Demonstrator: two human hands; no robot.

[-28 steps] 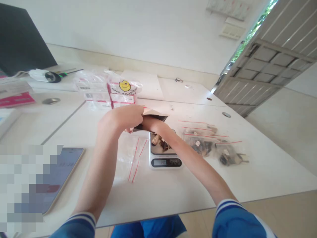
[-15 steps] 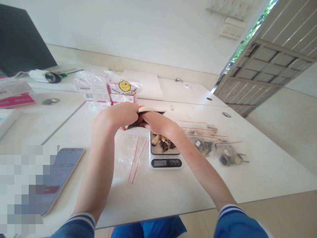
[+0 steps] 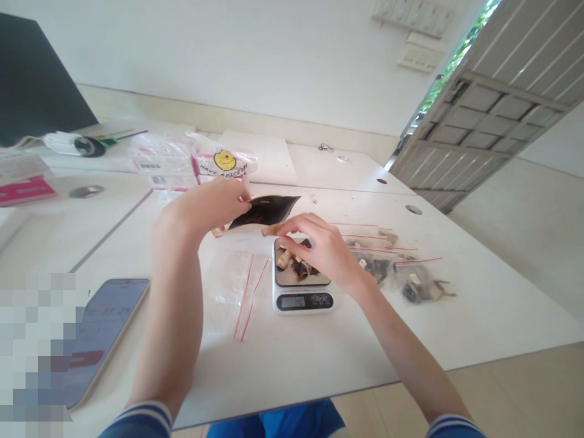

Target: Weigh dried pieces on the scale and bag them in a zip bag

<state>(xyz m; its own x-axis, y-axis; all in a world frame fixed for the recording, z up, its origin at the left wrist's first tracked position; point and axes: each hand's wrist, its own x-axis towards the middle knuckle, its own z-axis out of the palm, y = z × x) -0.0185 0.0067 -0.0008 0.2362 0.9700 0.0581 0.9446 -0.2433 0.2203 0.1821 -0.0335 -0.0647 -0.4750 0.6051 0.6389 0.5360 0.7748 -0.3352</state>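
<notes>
Left hand: its grip was pinched shut on the dark pouch, held above the tabletop.
Pouch: looked light and floppy; best taken at its top edge.
Right hand: fingertips closed on a tan piece over the kitchen scale.

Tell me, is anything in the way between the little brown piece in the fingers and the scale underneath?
Nothing visible blocks it. The right hand pinches a small tan piece just above the scale, at its far edge. The pan already holds a few pieces. The left hand holds the dark pouch higher, off to the side.
</notes>
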